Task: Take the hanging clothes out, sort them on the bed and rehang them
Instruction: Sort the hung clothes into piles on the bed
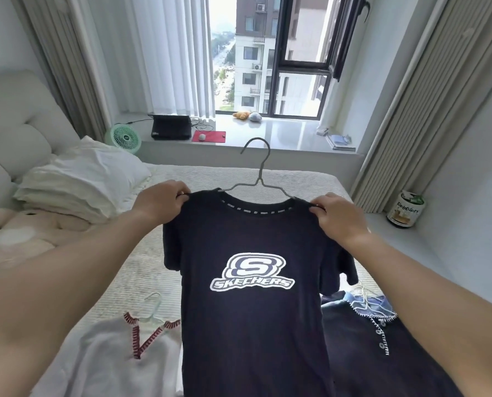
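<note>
Three garments: one navy T-shirt (253, 282) at centre, one white top (118, 356) at 7 o'clock, one dark buttoned top (382, 362) at 5 o'clock. Three hangers, two hands, one fan (123, 138) at 10 o'clock.

There is one view only, from a camera worn on the person's head. It looks forward and down, across the bed (158, 253) toward the window (270, 53) on the far wall. The lens is wide, so the curtains at the left and right edges bend outward. The camera is close to the two forearms, which enter from the near left and near right corners. The left hand (161, 200) and right hand (339, 219) meet near the middle, on a dark T-shirt (253, 310) that fills the near centre.
</note>
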